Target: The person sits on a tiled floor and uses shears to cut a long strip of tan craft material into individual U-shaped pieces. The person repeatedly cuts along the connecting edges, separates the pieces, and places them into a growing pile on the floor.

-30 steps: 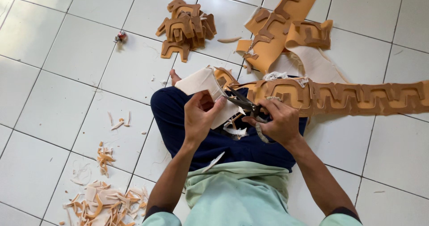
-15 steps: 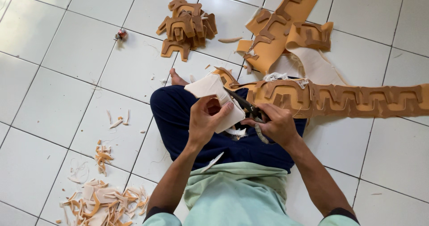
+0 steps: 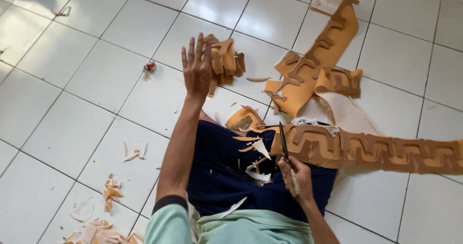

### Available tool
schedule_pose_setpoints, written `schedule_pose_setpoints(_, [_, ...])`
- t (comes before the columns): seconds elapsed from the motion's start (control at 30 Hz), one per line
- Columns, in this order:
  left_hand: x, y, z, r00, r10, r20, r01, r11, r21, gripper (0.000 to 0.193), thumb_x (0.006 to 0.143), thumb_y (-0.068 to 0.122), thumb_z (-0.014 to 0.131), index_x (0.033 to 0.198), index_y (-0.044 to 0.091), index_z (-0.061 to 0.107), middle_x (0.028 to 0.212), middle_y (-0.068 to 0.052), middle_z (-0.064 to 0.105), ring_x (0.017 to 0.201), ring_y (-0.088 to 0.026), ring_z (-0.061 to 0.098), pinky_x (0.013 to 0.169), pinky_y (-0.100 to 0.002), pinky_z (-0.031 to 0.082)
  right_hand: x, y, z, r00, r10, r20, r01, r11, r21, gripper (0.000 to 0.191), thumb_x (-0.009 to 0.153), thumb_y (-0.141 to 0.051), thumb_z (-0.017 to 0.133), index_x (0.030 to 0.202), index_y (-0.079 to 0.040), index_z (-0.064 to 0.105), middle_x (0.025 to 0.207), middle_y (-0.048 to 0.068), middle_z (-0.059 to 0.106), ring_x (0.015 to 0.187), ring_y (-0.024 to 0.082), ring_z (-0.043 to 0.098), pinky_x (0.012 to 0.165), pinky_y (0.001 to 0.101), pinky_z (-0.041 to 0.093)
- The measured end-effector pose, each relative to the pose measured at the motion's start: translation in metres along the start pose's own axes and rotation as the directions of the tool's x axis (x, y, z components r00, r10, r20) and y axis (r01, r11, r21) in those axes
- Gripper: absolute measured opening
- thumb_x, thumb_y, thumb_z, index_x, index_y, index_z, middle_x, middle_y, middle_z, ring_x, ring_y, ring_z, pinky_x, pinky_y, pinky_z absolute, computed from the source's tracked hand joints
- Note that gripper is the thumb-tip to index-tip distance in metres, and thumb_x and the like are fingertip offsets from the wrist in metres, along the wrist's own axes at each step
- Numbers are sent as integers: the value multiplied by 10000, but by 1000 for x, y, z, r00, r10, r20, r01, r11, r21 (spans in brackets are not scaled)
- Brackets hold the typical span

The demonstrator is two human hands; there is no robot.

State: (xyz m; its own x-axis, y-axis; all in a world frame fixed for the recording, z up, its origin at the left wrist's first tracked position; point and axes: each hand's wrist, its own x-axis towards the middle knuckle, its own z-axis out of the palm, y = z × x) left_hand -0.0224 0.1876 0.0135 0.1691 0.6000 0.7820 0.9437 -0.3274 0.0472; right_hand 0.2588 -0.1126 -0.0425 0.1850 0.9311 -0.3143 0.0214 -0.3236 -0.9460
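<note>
Left hand (image 3: 197,66) is up and stretched out toward twelve o'clock, fingers spread wide, palm down over the white tiled floor (image 3: 72,89). It pinches nothing. Just beside its fingertips, at about two o'clock from the palm, sits the pile of cut tan pieces (image 3: 225,61); the thumb side looks to overlap the pile's edge, though I cannot tell whether it touches.

Right hand (image 3: 296,176) is low, down at five o'clock from the pile, fingers curled tight around the handles of a pair of scissors (image 3: 284,145). The dark blades point up toward twelve o'clock and look closed together, the tip lying against the long tan sheet with cut-out shapes (image 3: 376,150), which runs off toward three o'clock from the hand. So the sheet is right at the blades and the pile is well apart from this hand, over by the other one.

Between the two arms lies the dark blue trouser leg (image 3: 222,167), with pale offcuts (image 3: 258,150) scattered on it at ten o'clock from the right hand. A second tan sheet (image 3: 328,46) with cut-outs stretches up toward one o'clock. Down at seven o'clock, a litter of trimmings (image 3: 108,196) lies on the tiles. A small red object (image 3: 149,66) sits at nine o'clock from the left hand.
</note>
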Motion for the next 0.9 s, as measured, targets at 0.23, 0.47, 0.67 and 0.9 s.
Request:
schedule_pose_setpoints(0.23, [-101,-10,77,528,-334,781,545,838,-10,327,862,205,722,1130,18,716,1100,-232,710,1092,-388,662,973,-498,533,17,3,18,997,-45,67,43,999,32,415,949,-443,655,919,-29,656,575,-46,484,403,39,417,365,207,312])
schedule_pose_setpoints(0.47, [-102,11,75,523,-345,779,699,697,-161,274,867,269,733,1073,90,713,874,-204,731,844,-389,716,779,-510,584,85,17,18,997,11,77,-25,982,186,415,998,-449,609,965,-36,628,622,-45,503,425,28,437,380,202,339])
schedule_pose_setpoints(0.67, [-59,-5,102,754,-402,519,565,800,-201,245,876,170,686,1090,54,721,1133,-184,693,1072,-392,640,896,-509,554,127,42,22,992,-14,126,0,994,112,373,973,-420,617,973,-48,649,630,-41,519,425,51,449,372,218,351])
schedule_pose_setpoints(0.9, [-14,-44,150,857,-309,413,404,899,-167,201,874,125,656,1033,37,741,1404,-282,534,1299,-474,495,1077,-511,461,144,34,43,942,-60,330,-54,945,324,407,1030,-418,504,1015,-39,650,637,-26,552,475,58,494,410,202,374])
